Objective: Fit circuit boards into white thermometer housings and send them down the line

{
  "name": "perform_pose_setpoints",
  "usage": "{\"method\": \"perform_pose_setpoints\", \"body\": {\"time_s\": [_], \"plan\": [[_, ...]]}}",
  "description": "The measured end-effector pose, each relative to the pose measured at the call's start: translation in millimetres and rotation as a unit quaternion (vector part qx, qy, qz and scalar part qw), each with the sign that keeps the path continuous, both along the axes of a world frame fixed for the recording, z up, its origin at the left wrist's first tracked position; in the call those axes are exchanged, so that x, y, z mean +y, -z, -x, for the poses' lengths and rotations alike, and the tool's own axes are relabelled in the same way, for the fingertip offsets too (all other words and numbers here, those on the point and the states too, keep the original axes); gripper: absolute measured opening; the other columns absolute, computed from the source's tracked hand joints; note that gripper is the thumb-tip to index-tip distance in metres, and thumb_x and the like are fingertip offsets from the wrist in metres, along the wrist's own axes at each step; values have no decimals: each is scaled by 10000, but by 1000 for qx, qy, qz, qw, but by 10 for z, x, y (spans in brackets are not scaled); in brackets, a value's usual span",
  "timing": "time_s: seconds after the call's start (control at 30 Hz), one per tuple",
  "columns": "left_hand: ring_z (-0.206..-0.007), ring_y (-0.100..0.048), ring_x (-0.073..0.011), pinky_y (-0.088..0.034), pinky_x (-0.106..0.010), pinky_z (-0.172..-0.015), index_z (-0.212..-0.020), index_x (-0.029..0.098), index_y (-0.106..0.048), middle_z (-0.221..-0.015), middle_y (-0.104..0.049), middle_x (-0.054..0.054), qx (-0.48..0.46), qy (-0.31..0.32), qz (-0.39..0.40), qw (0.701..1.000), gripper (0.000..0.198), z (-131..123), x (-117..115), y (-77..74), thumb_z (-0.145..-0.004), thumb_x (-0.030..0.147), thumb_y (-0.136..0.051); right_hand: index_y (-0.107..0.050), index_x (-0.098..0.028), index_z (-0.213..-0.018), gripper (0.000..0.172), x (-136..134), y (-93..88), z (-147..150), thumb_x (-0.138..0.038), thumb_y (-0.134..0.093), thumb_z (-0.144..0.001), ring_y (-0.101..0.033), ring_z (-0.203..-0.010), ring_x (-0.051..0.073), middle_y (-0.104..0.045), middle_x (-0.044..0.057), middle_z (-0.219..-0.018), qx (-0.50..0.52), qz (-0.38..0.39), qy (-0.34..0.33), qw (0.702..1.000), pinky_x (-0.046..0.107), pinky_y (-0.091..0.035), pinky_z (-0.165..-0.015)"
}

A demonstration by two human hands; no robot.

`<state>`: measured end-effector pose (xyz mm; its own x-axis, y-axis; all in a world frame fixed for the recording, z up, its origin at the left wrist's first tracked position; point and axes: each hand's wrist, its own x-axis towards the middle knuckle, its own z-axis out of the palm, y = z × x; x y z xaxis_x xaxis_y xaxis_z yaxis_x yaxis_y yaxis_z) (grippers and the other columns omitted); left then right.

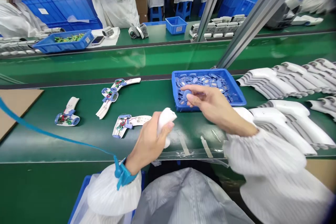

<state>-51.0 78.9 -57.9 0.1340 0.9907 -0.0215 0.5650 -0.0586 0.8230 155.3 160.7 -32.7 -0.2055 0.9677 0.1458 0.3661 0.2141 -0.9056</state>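
My left hand (149, 141) is wrapped around a white plastic shell (166, 119), holding it above the front of the green bench. Between the thumb and fingers of my right hand (207, 103) is a small blue oval plastic piece (186, 94). That hand is over the near left part of a blue tray (237, 104) filled with similar blue pieces (210, 81). Left of my left hand lies an opened white housing half (140, 120) with a circuit board and wires. A blue strap (123, 175) circles my left wrist.
More opened housings (107, 106) lie on the left of the bench (89, 140), near a brown board (15, 108). Rows of white shells (283, 119) are stacked at right. A slanted metal post (249, 24) stands behind the tray. A blue cord (60, 138) crosses the left side. Co-workers (118, 0) are across the line.
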Motion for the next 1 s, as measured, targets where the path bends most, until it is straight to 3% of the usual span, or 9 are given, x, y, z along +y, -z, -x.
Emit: {"method": "perform_pose_setpoints", "body": {"time_s": [0.1,0.2,0.33,0.43,0.63,0.83,0.93,1.0], "plan": [[-900,-621,-209,-432,-314,-760,-1167,215,-564,-997,-681,-31,48,32,-29,998,254,-139,15,-86,-1011,406,-502,-726,-192,-1170,426,-363,43,49,-477,-715,-853,-618,-659,151,-678,5,-697,162,115,7,980,327,-526,-683],[-952,-624,-223,-435,-319,-783,-1182,215,-562,-1041,-687,-41,48,38,-44,997,249,-224,21,-112,-1010,389,-511,-744,-187,-1093,486,-550,173,111,-557,-772,-779,-615,-669,146,-708,24,-746,214,150,51,964,320,-531,-674],[-958,-624,-210,-433,-307,-800,-1214,219,-562,-1067,-691,-30,21,47,-38,998,269,-230,18,-89,-1011,390,-520,-750,-192,-905,409,-635,324,149,-542,-833,-712,-676,-864,179,-753,60,-934,228,126,83,962,324,-556,-793],[-894,-622,-183,-437,-286,-784,-1269,223,-553,-1044,-693,-17,-12,80,-18,997,325,-187,25,-87,-1018,424,-508,-744,-201,-876,324,-672,367,139,-473,-841,-730,-698,-903,179,-757,53,-997,240,78,92,963,321,-577,-828],[-917,-604,-181,-432,-287,-809,-1346,207,-534,-1125,-679,-35,-39,126,-10,991,385,-139,50,-111,-1050,430,-428,-776,-235,-942,202,-681,346,34,-348,-823,-781,-715,-991,192,-765,33,-1062,144,-23,59,987,317,-602,-878],[-835,-603,-175,-436,-278,-738,-1340,201,-555,-977,-688,-28,-79,133,29,988,414,-178,58,-87,-1061,452,-381,-809,-269,-966,131,-687,254,-29,-287,-768,-843,-734,-981,196,-791,13,-1028,83,-77,72,991,351,-592,-936],[-807,-601,-169,-436,-275,-726,-1364,217,-540,-947,-687,-18,-73,132,34,988,417,-199,65,-100,-1064,451,-370,-813,-285,-951,132,-705,246,6,-271,-786,-823,-727,-1004,199,-793,9,-1020,124,-77,97,985,359,-590,-948],[-823,-603,-174,-434,-279,-731,-1384,228,-523,-987,-692,-20,-43,124,20,991,413,-212,69,-121,-1060,445,-385,-813,-287,-954,148,-714,265,44,-304,-800,-807,-722,-1031,204,-790,13,-1038,170,-30,106,979,364,-591,-956]]}}
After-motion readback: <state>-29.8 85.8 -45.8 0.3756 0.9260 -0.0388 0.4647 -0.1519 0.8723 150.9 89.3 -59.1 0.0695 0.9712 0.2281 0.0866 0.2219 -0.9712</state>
